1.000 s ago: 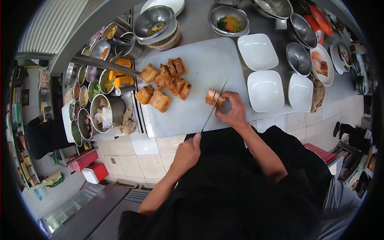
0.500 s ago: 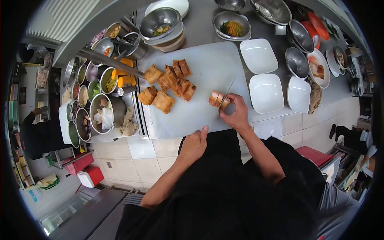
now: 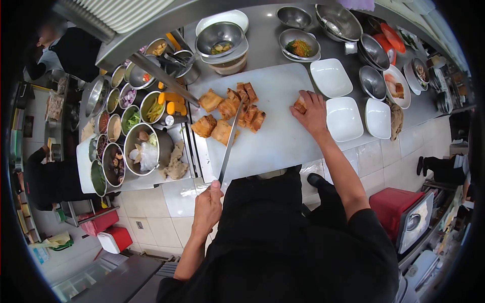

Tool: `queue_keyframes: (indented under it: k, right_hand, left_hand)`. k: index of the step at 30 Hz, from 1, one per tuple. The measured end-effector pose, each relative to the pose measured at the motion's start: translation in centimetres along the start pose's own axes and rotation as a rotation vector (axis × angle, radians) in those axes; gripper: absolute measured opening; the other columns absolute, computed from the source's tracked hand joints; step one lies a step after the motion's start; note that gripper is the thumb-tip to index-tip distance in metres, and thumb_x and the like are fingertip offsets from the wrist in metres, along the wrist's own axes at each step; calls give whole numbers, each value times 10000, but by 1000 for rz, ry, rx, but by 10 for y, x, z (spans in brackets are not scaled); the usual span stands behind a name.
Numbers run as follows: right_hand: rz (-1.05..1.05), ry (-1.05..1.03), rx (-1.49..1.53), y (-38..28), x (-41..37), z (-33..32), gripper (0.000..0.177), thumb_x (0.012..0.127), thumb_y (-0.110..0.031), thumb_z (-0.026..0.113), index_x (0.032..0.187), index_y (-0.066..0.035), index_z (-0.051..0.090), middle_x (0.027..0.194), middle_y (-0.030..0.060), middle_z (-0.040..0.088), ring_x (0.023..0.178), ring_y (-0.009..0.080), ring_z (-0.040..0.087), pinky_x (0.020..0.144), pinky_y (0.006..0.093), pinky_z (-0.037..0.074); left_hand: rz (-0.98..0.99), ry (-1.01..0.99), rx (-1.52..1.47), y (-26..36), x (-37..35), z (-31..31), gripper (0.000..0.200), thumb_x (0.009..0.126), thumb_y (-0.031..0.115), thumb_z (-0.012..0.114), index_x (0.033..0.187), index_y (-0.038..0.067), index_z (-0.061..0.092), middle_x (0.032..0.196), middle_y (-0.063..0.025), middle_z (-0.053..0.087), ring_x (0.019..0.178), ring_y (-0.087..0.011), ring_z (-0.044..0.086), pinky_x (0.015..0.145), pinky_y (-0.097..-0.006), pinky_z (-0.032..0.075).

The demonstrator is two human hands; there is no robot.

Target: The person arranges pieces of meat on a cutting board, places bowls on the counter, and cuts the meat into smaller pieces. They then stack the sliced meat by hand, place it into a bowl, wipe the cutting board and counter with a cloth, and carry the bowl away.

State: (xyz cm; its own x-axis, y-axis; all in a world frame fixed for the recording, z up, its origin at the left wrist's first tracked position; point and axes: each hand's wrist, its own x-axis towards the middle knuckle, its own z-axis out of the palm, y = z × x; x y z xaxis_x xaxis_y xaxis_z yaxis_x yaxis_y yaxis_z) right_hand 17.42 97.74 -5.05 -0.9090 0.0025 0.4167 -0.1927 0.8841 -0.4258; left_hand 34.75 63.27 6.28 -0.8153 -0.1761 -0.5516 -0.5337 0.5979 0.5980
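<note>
R hand (image 3: 310, 112) gripping browned sliced chunk (image 3: 300, 105), L hand (image 3: 208, 209) w/ knife (image 3: 230, 139)

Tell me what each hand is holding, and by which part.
The left hand holds a knife by its handle. The right hand grips a piece of browned food from above, fingers over its top.

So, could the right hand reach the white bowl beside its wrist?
Probably yes: the right hand, holding fried slices, is right beside the white bowl, with only bare cutting board between them.
</note>
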Motion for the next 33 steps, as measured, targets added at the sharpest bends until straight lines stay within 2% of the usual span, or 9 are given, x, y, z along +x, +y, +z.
queue_keyframes:
  k: [3,5,9,11,15,18,20,23,33]
  right_hand:
    - [-36,97,-214,-41,4,-18,576,725,-216,743,1253,-77,558,1256,137,527,1144,336,494,967,443,412]
    - [-311,-21,10,-74,0,-18,562,681,-124,694,1223,-73,554,1308,138,487,1196,346,467,1005,437,394]
    - [-326,-251,189,-91,-16,-3,558,632,-62,652,1180,-76,554,1301,125,497,1219,342,460,1018,431,389]
    - [-153,-457,226,-83,-22,-13,540,622,-24,632,1153,-80,549,1302,118,506,1246,335,451,1033,446,383]
    - [-246,-368,288,-78,-20,-20,550,624,-14,648,1161,-75,549,1271,119,521,1209,333,472,1006,465,403]
    - [-124,-506,438,-71,-20,-4,585,641,-58,718,1200,-54,544,1232,121,552,1143,339,500,991,441,431]
    - [30,-319,407,-75,-33,2,633,629,-120,775,1212,-42,542,1169,132,570,1079,351,521,956,429,459]
    - [42,-97,345,-84,-43,5,613,612,-138,787,1174,-36,564,1131,136,583,1043,353,537,929,420,470]
    - [75,-82,534,-74,-45,24,551,590,-95,759,1105,-26,577,1079,154,587,1012,355,538,903,433,471]
  left_hand:
    - [7,-1,-4,-13,-1,-8,722,1025,523,355,825,-107,646,778,-261,656,770,-384,654,752,-429,492]
    - [-2,-16,-1,-15,-1,-11,718,1025,521,361,812,-105,642,774,-262,653,765,-385,653,748,-431,491]
    - [33,-63,34,-10,-1,-13,708,1024,518,364,814,-98,643,765,-271,645,773,-408,651,753,-444,490]
    - [60,-65,33,-4,-2,-14,708,1023,520,360,817,-95,643,760,-273,643,777,-418,650,755,-451,490]
    - [82,-96,54,10,0,-1,696,1024,511,359,825,-92,644,771,-285,648,800,-458,643,760,-467,491]
    - [82,-98,47,21,8,19,677,1031,492,355,837,-90,640,801,-322,639,833,-508,621,776,-493,484]
    - [122,-98,70,26,13,33,669,1036,484,347,839,-92,625,813,-354,619,859,-541,596,792,-521,470]
    - [73,-114,72,38,18,50,666,1038,482,342,816,-86,608,811,-379,600,876,-569,571,788,-548,459]
    - [-10,-83,299,46,4,54,678,1042,467,291,837,-86,626,815,-382,607,861,-572,581,810,-580,456]
